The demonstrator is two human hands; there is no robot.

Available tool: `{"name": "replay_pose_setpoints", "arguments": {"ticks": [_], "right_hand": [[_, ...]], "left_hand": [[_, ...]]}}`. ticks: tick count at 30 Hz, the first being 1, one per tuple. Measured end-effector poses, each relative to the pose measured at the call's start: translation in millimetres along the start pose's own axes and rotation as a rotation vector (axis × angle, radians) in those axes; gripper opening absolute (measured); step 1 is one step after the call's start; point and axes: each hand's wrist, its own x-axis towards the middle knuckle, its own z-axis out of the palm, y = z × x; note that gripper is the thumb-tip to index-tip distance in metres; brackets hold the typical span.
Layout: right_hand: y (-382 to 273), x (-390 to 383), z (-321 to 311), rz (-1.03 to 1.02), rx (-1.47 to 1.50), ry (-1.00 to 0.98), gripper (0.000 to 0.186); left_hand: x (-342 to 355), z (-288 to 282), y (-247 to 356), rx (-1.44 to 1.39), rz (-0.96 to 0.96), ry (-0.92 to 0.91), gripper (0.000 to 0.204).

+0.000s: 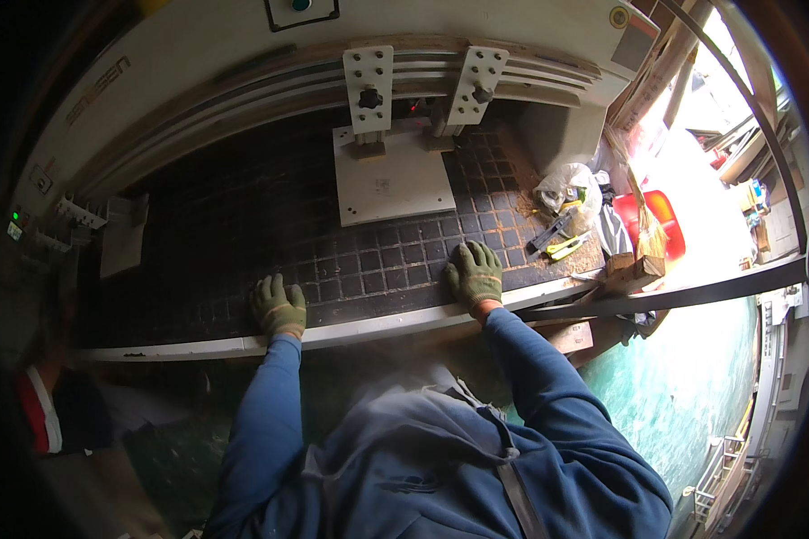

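Wears green gloves (283,314) and long blue sleeves (548,368); lays the left hand (277,304) on the black table (386,265) with grid lines, just inside its white front edge, left of the middle; spreads the left fingers a little and bends them at the tips; lays the right hand (475,271) just inside the same edge, nearer to the front right corner; spreads the right fingers a little too, pointing them at the back edge; touches the table with both hands.

Has a flat white panel (391,193) on the table, farther in than both hands and apart from them, right of the middle and reaching toward the back edge; has two white metal blocks (368,67) over the back of the panel, side by side on long rails (422,72), each with a black knob (369,98); has brown feet (369,151) under the blocks, too hard to tell as touching or just above; has a yellow-handled tool (566,246), a black tool (548,235) and a see-through bag (566,184) close together by the right edge; has a red tub (663,218) past that edge; has a pale board (124,235) near the left edge.
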Motion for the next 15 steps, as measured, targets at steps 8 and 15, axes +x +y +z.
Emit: {"name": "replay_pose_setpoints", "arguments": {"ticks": [8,15], "right_hand": [[0.0,0.8,0.2,-0.008,0.007,-0.011,0.055],[3.5,0.6,2.4,-0.04,-0.009,0.013,0.052]], "left_hand": [[-2.0,-0.5,1.4,-0.021,-0.023,-0.013,0.047],[-4.5,8.8,-0.4,-0.041,-0.023,0.031,0.047]]}}
